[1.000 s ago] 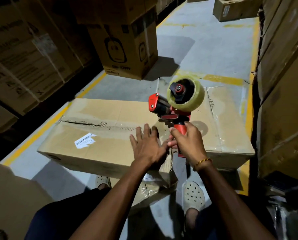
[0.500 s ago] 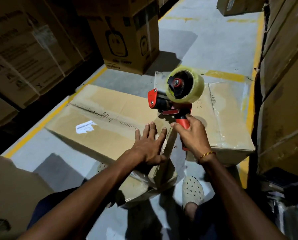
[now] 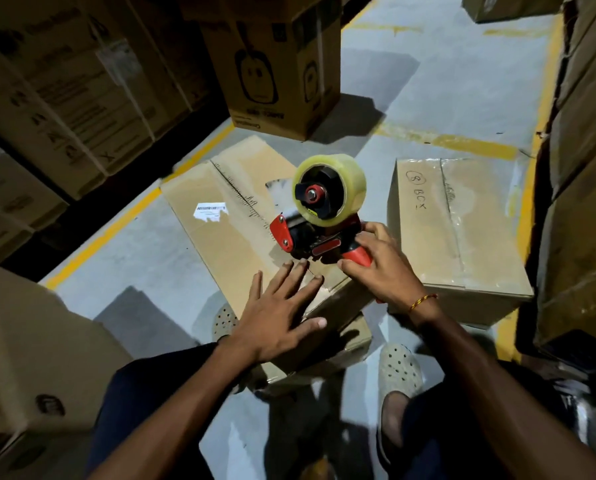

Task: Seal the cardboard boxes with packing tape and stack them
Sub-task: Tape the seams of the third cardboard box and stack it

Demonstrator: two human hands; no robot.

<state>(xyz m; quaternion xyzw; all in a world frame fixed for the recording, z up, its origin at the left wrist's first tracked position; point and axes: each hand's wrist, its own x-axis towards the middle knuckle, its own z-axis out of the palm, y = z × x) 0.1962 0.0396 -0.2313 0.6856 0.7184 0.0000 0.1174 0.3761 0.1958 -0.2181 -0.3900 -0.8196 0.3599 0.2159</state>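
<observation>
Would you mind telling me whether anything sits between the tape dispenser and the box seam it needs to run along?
Nothing visible does. The red tape dispenser, held by the right hand, sits on the flat brown cardboard box; the left hand presses beside it.

Your forearms are bare from wrist to elbow; no sleeves show in the head view. Your left hand (image 3: pixel 278 320) carries no ring, band or glove. Your right hand (image 3: pixel 383 271) is also ungloved, and its wrist bears a thin bracelet (image 3: pixel 422 301) of red and gold beads. Your legs are covered by dark navy trousers (image 3: pixel 144 393). Each foot wears a pale, cream-coloured perforated clog (image 3: pixel 399 370) with rows of round ventilation holes across the upper.
</observation>
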